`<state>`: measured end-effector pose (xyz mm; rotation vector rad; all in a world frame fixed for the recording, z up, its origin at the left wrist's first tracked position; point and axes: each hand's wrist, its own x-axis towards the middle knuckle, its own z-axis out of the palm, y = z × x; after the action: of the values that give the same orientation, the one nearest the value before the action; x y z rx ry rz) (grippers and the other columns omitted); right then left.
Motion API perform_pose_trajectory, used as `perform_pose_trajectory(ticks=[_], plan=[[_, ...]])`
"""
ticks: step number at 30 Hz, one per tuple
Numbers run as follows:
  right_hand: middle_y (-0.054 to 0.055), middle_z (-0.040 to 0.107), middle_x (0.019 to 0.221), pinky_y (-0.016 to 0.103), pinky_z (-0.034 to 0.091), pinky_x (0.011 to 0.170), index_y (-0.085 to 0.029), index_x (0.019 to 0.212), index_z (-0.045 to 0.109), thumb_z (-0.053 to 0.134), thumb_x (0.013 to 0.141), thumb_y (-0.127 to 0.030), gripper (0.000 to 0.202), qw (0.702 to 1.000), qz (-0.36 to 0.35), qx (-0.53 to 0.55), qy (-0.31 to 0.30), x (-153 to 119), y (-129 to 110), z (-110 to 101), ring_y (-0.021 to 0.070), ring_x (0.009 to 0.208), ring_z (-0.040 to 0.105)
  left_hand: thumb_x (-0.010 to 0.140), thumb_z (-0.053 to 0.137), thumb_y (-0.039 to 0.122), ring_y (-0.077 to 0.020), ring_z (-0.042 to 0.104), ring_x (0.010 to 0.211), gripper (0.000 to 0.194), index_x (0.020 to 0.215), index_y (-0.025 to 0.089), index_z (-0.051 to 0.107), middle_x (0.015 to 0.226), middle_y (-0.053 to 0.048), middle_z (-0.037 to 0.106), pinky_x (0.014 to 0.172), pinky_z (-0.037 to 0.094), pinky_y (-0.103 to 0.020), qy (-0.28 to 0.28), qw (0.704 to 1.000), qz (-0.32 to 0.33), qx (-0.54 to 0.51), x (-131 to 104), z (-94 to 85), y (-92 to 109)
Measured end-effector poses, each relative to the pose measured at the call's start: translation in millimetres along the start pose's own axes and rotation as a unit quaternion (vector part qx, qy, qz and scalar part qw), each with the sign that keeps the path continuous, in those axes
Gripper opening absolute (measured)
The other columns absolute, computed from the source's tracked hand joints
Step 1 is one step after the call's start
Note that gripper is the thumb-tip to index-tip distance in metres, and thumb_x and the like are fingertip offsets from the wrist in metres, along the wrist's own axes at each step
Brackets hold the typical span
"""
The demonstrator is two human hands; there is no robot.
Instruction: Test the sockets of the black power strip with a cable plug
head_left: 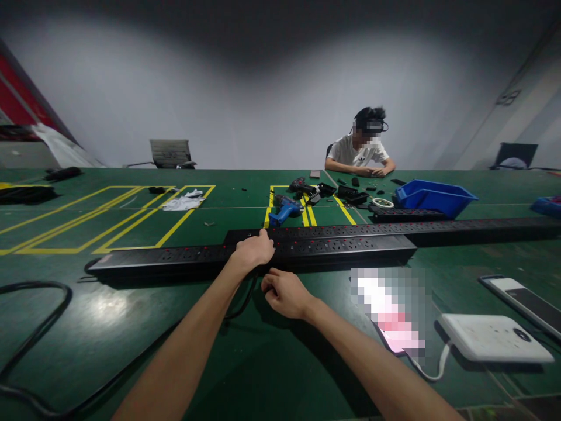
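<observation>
A long black power strip (350, 247) with red-lit spots and rows of sockets lies across the table before me. My left hand (256, 248) is closed over its top edge near the middle, with the fingertips partly hidden. Just in front of the strip, my right hand (287, 292) is curled into a loose fist, knuckles up, and no object shows in it. A black cable (175, 324) runs from the lower left, passes behind my left forearm and rises towards the strip. Behind lies a second, longer black power strip (473, 230).
A blue cordless drill (284, 211), a darker drill (302, 186), black plastic parts, a tape roll (382, 203) and a blue bin (433, 197) stand behind. At right are a lit phone (390, 316), a white power bank (495, 338) and another device (526, 304). A person (362, 149) sits opposite.
</observation>
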<state>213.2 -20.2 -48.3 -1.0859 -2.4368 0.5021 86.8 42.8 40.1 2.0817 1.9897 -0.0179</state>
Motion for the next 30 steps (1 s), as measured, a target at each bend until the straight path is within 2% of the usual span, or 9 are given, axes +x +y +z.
perform_pose_trajectory(ticks=[5, 9, 11, 14, 17, 20, 23, 25, 30], plan=[[0.001, 0.056, 0.087, 0.023, 0.039, 0.068, -0.019, 0.083, 0.059, 0.048, 0.071, -0.006, 0.021, 1.0, -0.006, 0.01, 0.014, -1, 0, 1, 0.0128, 0.072, 0.053, 0.09, 0.034, 0.044, -0.0353, 0.062, 0.109, 0.046, 0.121, 0.014, 0.047, 0.118, -0.025, 0.064, 0.087, 0.043, -0.045, 0.003, 1.0, -0.001, 0.001, 1, 2.3, -1], [0.001, 0.055, 0.088, 0.023, 0.039, 0.067, -0.02, 0.081, 0.057, 0.049, 0.072, -0.008, 0.017, 0.996, 0.006, 0.023, 0.084, 1, -1, -9, 0.0133, 0.074, 0.053, 0.088, 0.036, 0.047, -0.0346, 0.066, 0.1, 0.047, 0.118, 0.013, 0.047, 0.111, -0.024, 0.066, 0.081, 0.047, -0.044, 0.006, 0.999, 0.004, -0.033, 7, 3.9, -12], [0.002, 0.055, 0.089, 0.023, 0.039, 0.069, -0.02, 0.082, 0.056, 0.047, 0.075, -0.009, 0.016, 0.989, 0.023, 0.029, 0.143, 7, -1, -19, 0.0141, 0.077, 0.053, 0.084, 0.044, 0.048, -0.0294, 0.069, 0.077, 0.052, 0.122, 0.013, 0.043, 0.09, -0.018, 0.071, 0.068, 0.049, -0.037, -0.02, 0.995, 0.015, -0.095, 10, 5.2, -20], [0.003, 0.055, 0.09, 0.025, 0.04, 0.076, -0.02, 0.086, 0.056, 0.042, 0.082, -0.013, 0.016, 0.973, 0.057, 0.029, 0.222, 29, 1, -39, 0.0157, 0.083, 0.053, 0.077, 0.056, 0.044, -0.0188, 0.059, 0.044, 0.071, 0.135, 0.012, 0.028, 0.056, -0.001, 0.062, 0.047, 0.043, -0.026, -0.078, 0.97, 0.043, -0.228, 12, 9.3, -33], [0.005, 0.058, 0.097, 0.028, 0.039, 0.085, -0.02, 0.092, 0.056, 0.036, 0.09, -0.02, 0.02, 0.968, 0.067, 0.008, 0.242, 68, 5, -53, 0.0171, 0.094, 0.053, 0.074, 0.064, 0.039, -0.0141, 0.051, 0.035, 0.082, 0.138, 0.014, 0.018, 0.051, 0.007, 0.055, 0.04, 0.037, -0.022, -0.08, 0.94, 0.048, -0.329, 9, 17.5, -42], [0.008, 0.059, 0.105, 0.035, 0.038, 0.089, -0.02, 0.099, 0.058, 0.028, 0.097, -0.032, 0.032, 0.975, 0.101, -0.036, 0.194, 110, 8, -55, 0.0208, 0.1, 0.052, 0.07, 0.071, 0.041, -0.0118, 0.049, 0.035, 0.077, 0.13, 0.015, 0.028, 0.056, 0.007, 0.056, 0.039, 0.038, -0.022, -0.042, 0.92, 0.032, -0.388, -2, 28.0, -47], [0.012, 0.058, 0.114, 0.047, 0.036, 0.093, -0.02, 0.108, 0.058, 0.026, 0.097, -0.05, 0.045, 0.983, 0.131, -0.075, 0.102, 143, 10, -46, 0.0285, 0.109, 0.05, 0.07, 0.071, 0.048, -0.0109, 0.048, 0.035, 0.055, 0.108, 0.017, 0.047, 0.055, 0.005, 0.055, 0.037, 0.035, -0.023, 0.018, 0.909, 0.025, -0.416, -17, 37.6, -50], [0.014, 0.057, 0.119, 0.052, 0.033, 0.096, -0.02, 0.113, 0.056, 0.024, 0.096, -0.056, 0.052, 0.984, 0.15, -0.084, 0.054, 158, 12, -37, 0.0314, 0.115, 0.048, 0.076, 0.063, 0.054, -0.0106, 0.046, 0.033, 0.04, 0.089, 0.018, 0.052, 0.05, 0.006, 0.05, 0.035, 0.032, -0.022, 0.003, 0.893, 0.05, -0.447, -25, 43.6, -49], [0.017, 0.057, 0.125, 0.062, 0.028, 0.097, -0.02, 0.119, 0.053, 0.015, 0.094, -0.063, 0.063, 0.978, 0.195, -0.06, -0.029, 175, 19, -21, 0.0353, 0.119, 0.049, 0.083, 0.046, 0.061, -0.0092, 0.046, 0.03, 0.044, 0.072, 0.019, 0.045, 0.049, 0.008, 0.041, 0.031, 0.028, -0.019, -0.046, 0.807, 0.038, -0.588, -37, 62.4, -32]])
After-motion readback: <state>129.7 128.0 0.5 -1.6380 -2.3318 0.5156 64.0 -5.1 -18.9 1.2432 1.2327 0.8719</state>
